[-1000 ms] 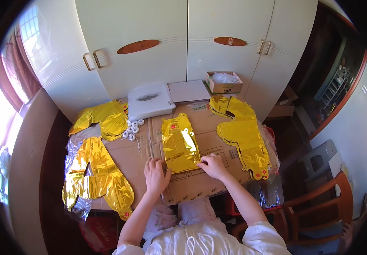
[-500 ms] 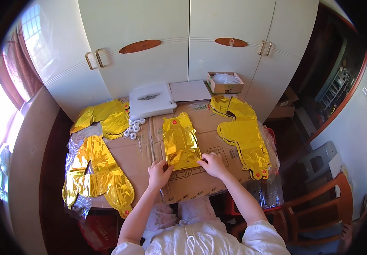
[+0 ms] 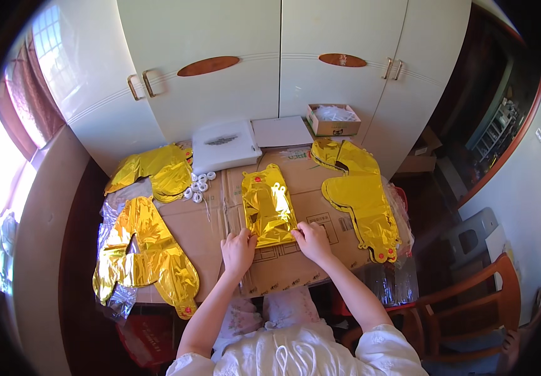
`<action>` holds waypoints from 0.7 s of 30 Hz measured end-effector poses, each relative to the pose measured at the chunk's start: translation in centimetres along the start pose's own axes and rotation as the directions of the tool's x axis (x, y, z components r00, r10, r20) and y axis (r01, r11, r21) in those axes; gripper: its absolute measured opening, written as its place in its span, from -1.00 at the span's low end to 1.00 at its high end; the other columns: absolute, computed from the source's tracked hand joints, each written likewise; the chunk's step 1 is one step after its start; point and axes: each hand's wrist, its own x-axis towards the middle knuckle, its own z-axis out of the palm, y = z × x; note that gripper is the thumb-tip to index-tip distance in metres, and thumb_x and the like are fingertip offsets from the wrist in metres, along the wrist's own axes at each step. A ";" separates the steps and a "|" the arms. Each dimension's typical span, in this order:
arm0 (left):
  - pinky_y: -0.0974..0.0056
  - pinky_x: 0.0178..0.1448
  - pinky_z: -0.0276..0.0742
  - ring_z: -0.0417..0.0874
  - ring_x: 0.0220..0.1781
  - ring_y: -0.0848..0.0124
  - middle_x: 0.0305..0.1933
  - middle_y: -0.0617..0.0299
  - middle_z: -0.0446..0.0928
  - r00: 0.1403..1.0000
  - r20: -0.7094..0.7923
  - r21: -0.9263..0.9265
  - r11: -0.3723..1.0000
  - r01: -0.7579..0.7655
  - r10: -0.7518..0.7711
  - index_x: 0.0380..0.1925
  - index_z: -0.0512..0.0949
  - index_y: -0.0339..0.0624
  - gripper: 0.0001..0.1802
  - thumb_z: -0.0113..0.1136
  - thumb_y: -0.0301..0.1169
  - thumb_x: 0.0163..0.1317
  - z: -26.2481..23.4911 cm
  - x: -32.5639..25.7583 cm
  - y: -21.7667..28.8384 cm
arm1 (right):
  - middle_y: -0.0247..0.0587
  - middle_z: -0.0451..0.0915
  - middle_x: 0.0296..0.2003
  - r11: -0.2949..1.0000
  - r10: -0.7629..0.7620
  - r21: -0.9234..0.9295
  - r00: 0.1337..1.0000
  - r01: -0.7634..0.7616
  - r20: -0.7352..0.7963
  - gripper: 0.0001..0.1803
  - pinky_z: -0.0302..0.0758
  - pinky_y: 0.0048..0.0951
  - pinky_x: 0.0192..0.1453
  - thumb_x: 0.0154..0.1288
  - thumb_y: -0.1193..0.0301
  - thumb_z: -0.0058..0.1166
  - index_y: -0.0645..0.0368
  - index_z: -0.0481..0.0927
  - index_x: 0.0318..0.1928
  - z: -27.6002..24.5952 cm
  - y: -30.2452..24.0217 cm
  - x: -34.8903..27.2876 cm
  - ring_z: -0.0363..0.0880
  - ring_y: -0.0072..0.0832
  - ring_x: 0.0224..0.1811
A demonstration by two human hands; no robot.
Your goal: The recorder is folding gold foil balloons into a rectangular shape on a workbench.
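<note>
A shiny gold foil balloon (image 3: 268, 205), flat and folded, lies on the cardboard in front of me. My left hand (image 3: 239, 252) is closed on its near left corner, thumb and fingers pinched together. At the near right corner, my right hand (image 3: 312, 242) pinches the foil the same way. The near edge is folded straight between the two hands. A small red dot marks the balloon's far end.
Flattened cardboard (image 3: 182, 232) covers the table. Gold foil balloons (image 3: 148, 250) lie at left, with another stack (image 3: 367, 200) at right. White ribbon rolls (image 3: 199, 187), a white plastic pack (image 3: 225, 147) and an open box (image 3: 334, 120) stand toward the white cabinet (image 3: 207, 31).
Both hands have shifted slightly, still on the near corners. The balloon's near edge has moved a little away from me, and the creases and reflections on its foil differ.
</note>
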 end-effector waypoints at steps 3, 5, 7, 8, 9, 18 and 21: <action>0.07 -0.23 0.31 0.57 -0.31 0.18 -0.50 0.16 0.57 0.999 -0.040 0.061 0.998 -0.015 0.017 -0.41 0.53 -0.09 -0.82 0.23 -0.25 0.16 0.2 0.2 0.2 | -0.13 0.51 -0.55 0.998 0.015 0.064 0.998 -0.011 -0.069 -0.75 0.40 -0.10 -0.30 0.22 0.34 0.19 0.18 0.48 -0.17 0.4 -0.4 -0.1 0.52 -0.12 -0.42; 0.07 -0.22 0.33 0.58 -0.31 0.19 -0.48 0.18 0.58 0.999 -0.048 0.091 0.996 -0.006 0.010 -0.37 0.52 -0.10 -0.82 0.23 -0.26 0.16 0.4 0.0 0.2 | -0.14 0.52 -0.54 0.997 0.029 0.079 0.998 -0.024 -0.056 -0.69 0.41 -0.11 -0.31 0.21 0.37 0.19 0.17 0.43 -0.09 0.3 -0.6 -0.1 0.53 -0.12 -0.42; 0.08 -0.20 0.34 0.59 -0.30 0.20 -0.45 0.19 0.59 0.992 -0.122 0.066 0.998 -0.018 0.026 -0.32 0.50 -0.11 -0.81 0.24 -0.28 0.16 0.8 0.0 0.1 | -0.13 0.53 -0.54 0.997 0.028 0.068 0.998 -0.025 -0.049 -0.66 0.41 -0.10 -0.32 0.20 0.39 0.19 0.17 0.40 -0.06 0.2 -0.9 0.0 0.54 -0.10 -0.43; 0.08 -0.20 0.34 0.59 -0.30 0.20 -0.43 0.20 0.60 0.987 -0.159 0.054 0.998 -0.024 0.032 -0.29 0.49 -0.11 -0.79 0.24 -0.29 0.15 1.0 -0.1 0.1 | -0.11 0.54 -0.55 0.999 0.020 0.050 0.999 -0.018 -0.047 -0.66 0.42 -0.08 -0.32 0.19 0.40 0.19 0.17 0.40 -0.07 0.1 -1.1 0.1 0.55 -0.08 -0.44; 0.08 -0.19 0.35 0.60 -0.29 0.20 -0.42 0.21 0.60 0.987 -0.158 0.055 0.998 -0.018 0.027 -0.27 0.47 -0.11 -0.78 0.24 -0.30 0.15 1.1 -0.1 0.1 | -0.10 0.54 -0.56 0.999 0.012 0.032 0.999 -0.011 -0.044 -0.66 0.42 -0.07 -0.33 0.18 0.41 0.19 0.17 0.40 -0.07 0.1 -1.2 0.2 0.56 -0.06 -0.45; 0.09 -0.22 0.36 0.62 -0.34 0.22 -0.47 0.21 0.60 0.989 -0.148 0.090 0.996 0.025 -0.011 -0.29 0.43 -0.09 -0.78 0.25 -0.34 0.12 1.3 0.2 0.3 | -0.13 0.55 -0.51 0.987 -0.153 -0.051 0.987 0.150 -0.056 -0.90 0.44 -0.17 -0.31 0.24 0.48 0.04 0.18 0.50 -0.23 0.0 -1.4 0.3 0.57 -0.17 -0.43; 0.09 -0.25 0.35 0.62 -0.39 0.23 -0.54 0.22 0.58 0.988 -0.157 0.104 0.994 0.025 -0.008 -0.34 0.43 -0.07 -0.80 0.25 -0.34 0.12 1.4 0.4 0.3 | -0.14 0.55 -0.50 0.979 -0.176 -0.120 0.982 0.167 -0.066 -0.91 0.45 -0.17 -0.30 0.23 0.49 0.04 0.17 0.49 -0.24 0.3 -1.3 0.2 0.57 -0.18 -0.41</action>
